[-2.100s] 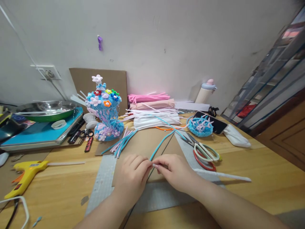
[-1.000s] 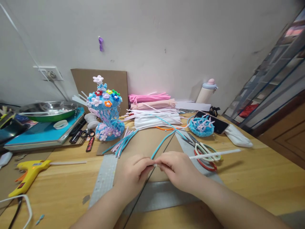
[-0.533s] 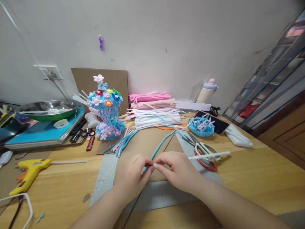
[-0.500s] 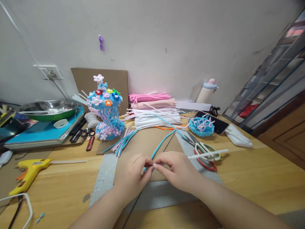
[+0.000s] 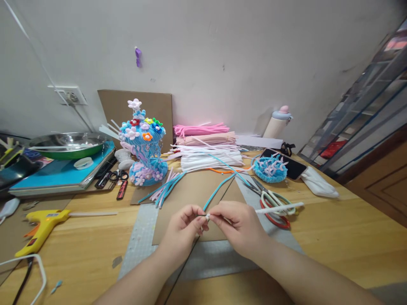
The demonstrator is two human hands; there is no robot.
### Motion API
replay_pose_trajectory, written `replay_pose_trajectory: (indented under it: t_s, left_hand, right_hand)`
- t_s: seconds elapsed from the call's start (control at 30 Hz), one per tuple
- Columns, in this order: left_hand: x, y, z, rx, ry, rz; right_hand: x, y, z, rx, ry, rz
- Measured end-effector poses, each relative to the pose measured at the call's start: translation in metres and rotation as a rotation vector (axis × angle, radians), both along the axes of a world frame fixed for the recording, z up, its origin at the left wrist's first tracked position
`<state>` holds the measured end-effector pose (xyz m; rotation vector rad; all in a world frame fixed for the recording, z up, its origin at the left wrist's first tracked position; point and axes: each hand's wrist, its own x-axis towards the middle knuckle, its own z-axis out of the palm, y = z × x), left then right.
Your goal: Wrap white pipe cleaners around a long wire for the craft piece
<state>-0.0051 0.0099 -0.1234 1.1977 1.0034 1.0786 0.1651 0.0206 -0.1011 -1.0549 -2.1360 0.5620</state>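
My left hand (image 5: 184, 224) pinches a thin dark strand at its fingertips, over the brown cardboard (image 5: 171, 212). Close against it, my right hand (image 5: 237, 220) is closed on the white pipe cleaner (image 5: 281, 209), whose long end sticks out to the right behind the hand. A small white tip (image 5: 207, 216) shows between the two sets of fingertips. Just beyond the hands lies a blue pipe cleaner (image 5: 219, 190). Blue and pale lilac cut pieces (image 5: 167, 188) are bunched at the cardboard's back left.
Scissors (image 5: 275, 203) lie at the right, near a blue woven ring (image 5: 270, 168) and a phone (image 5: 294, 167). A flowered blue carousel-like piece (image 5: 146, 144) stands behind on the left. A yellow glue gun (image 5: 44, 228) lies far left. Pipe cleaner bundles (image 5: 210, 159) are stacked at the back.
My left fingers have loosened and spread slightly from their tight grip, and the white tip shows more clearly between my hands. The whole view has shifted a little.
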Motion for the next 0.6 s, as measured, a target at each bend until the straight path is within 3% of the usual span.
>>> replay_pose_trajectory:
  t_s: [0.13,0.4,0.6]
  left_hand:
    - [-0.001,0.0,0.0,-0.004,-0.006,0.032]
    - [-0.006,-0.001,0.0,0.331,0.446,0.093]
    - [-0.011,-0.001,-0.002,0.644,0.617,0.099]
  right_hand:
    - [0.0,0.0,-0.001,0.031,-0.03,0.008]
    - [0.001,0.002,-0.004,0.084,-0.13,0.01]
    - [0.001,0.001,-0.003,0.027,-0.157,0.039]
